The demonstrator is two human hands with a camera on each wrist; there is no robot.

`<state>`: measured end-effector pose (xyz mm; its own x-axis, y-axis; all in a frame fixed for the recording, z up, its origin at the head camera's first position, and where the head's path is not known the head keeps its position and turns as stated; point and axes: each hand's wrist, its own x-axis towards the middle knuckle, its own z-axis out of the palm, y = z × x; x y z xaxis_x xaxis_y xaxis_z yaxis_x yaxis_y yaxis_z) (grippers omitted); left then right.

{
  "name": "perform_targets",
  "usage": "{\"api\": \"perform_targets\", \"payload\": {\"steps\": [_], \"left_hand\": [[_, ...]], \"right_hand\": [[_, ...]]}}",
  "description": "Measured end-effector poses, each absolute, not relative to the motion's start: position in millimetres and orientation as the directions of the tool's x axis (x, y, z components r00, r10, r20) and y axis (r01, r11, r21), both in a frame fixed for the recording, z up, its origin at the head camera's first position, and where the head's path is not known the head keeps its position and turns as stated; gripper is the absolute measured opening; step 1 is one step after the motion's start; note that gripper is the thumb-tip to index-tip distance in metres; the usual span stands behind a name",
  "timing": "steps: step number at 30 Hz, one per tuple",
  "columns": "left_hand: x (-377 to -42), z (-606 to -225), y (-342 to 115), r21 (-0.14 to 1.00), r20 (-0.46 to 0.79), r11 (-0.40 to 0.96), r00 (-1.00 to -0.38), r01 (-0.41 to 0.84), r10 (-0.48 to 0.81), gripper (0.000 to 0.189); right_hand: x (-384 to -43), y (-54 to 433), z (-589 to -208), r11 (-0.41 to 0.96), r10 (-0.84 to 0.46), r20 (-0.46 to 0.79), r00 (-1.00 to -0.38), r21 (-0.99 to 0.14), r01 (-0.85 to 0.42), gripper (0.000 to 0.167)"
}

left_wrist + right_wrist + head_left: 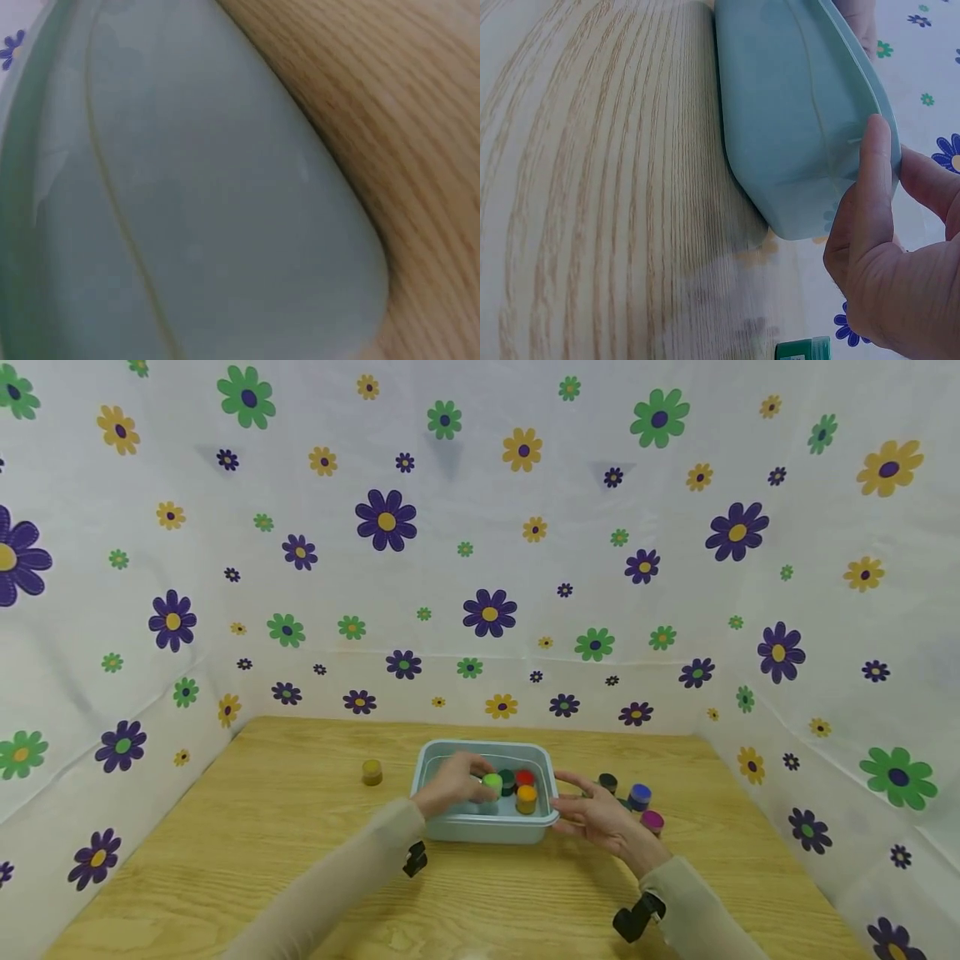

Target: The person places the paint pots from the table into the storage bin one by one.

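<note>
A light blue-green plastic tub (487, 832) stands on the table; its outer wall (225, 187) fills most of the left wrist view. Reaching over its left side, my left hand (453, 783) pinches a small paint jar with a lime-green lid (492, 782) inside the tub. Beside that jar are a dark green jar (507, 782), a red-lidded jar (524, 778) and an orange-yellow jar (527, 799). At the tub's right end my right hand (600, 818) grips the rim near the front corner, its fingertips (877, 135) against the outer wall.
Right of the tub, behind my right hand, stand a black-lidded jar (607, 783), a blue jar (640, 797) and a magenta jar (652, 822). A green-lidded jar (804, 349) shows low in the right wrist view. One yellow jar (372, 772) stands left. Flowered sheeting (480, 560) encloses the table.
</note>
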<state>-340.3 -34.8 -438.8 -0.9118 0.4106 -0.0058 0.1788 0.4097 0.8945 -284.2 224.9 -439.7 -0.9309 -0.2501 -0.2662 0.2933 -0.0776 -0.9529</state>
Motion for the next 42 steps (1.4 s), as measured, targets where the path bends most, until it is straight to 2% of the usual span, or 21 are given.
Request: {"api": "perform_targets", "payload": {"steps": [27, 42], "left_hand": [[-347.9, -450.4, -15.9, 0.834, -0.032, 0.522, -0.927, 0.181, 0.373, 0.036], [-348.5, -451.5, -17.1, 0.856, -0.062, 0.495, -0.919, 0.152, 0.389, 0.033]], "right_hand": [[-284.0, 226.9, -441.2, -0.078, -0.268, -0.263, -0.927, -0.953, 0.293, 0.07], [-284.0, 226.0, -442.1, -0.078, -0.26, -0.268, -0.928, -0.952, 0.296, 0.069]]}}
